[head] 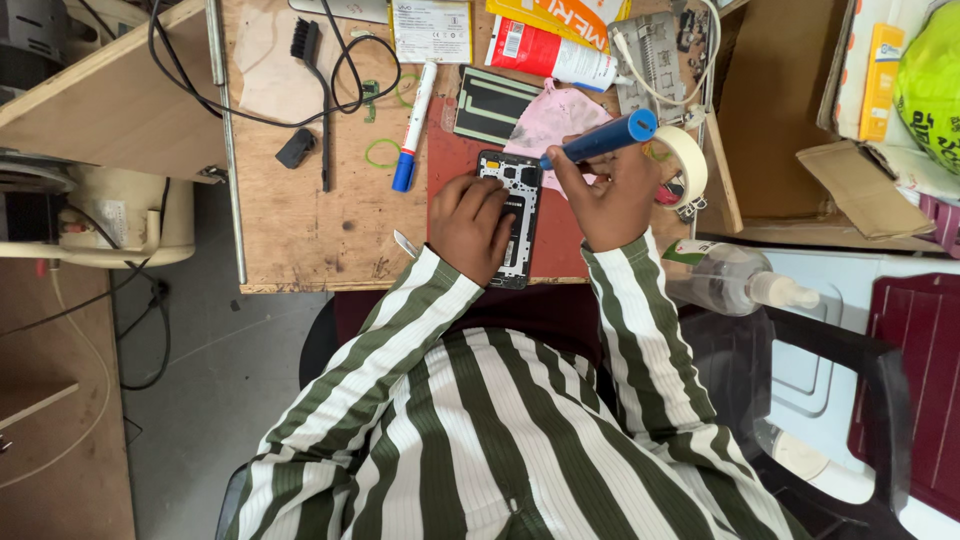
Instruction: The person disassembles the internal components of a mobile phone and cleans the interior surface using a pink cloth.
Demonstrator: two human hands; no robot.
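a cluttered wooden workbench (300,230) is standing over grey floor, a black chair arm (860,370) at right. an opened phone (512,215) is lying on a red mat (560,240) at the near edge. the left hand (472,225) is pressing on it, fingers together. the right hand (610,195), just right, is clamping a blue screwdriver (600,140), its tip seemingly touching the phone's far end.

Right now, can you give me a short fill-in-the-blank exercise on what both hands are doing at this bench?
1. The left hand presses on an opened ____.
2. The right hand holds a screwdriver with a ____ handle.
3. The marker lies to the ____ of the phone.

Missing words: phone; blue; left
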